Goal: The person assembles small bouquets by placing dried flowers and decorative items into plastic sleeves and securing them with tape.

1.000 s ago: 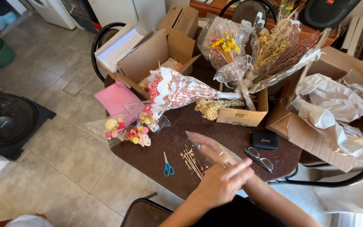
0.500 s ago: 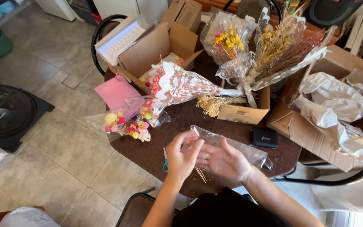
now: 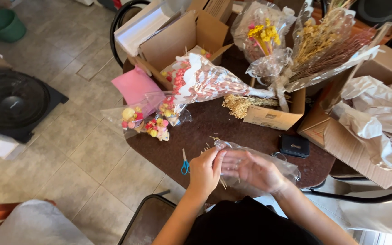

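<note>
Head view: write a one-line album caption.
Both hands, left hand and right hand, hold a clear crinkled plastic sleeve over a dark brown round table.

Glossy clear plastic wrap [image 3: 268, 161] crinkles over the dark matt counter [image 3: 232, 127]; matt brown cardboard box [image 3: 182, 38], crumpled white paper [image 3: 377, 109], blue plastic-handled scissors [image 3: 185, 163]

My right hand [image 3: 255, 170] is half veiled inside the clear sleeve [image 3: 268, 163], so I can't tell what its fingers pinch. My left hand [image 3: 205, 170] covers most of the thin sticks [image 3: 223, 183]. My arms run off the bottom edge; the crumpled paper [image 3: 377, 113] runs off the right edge.
</note>
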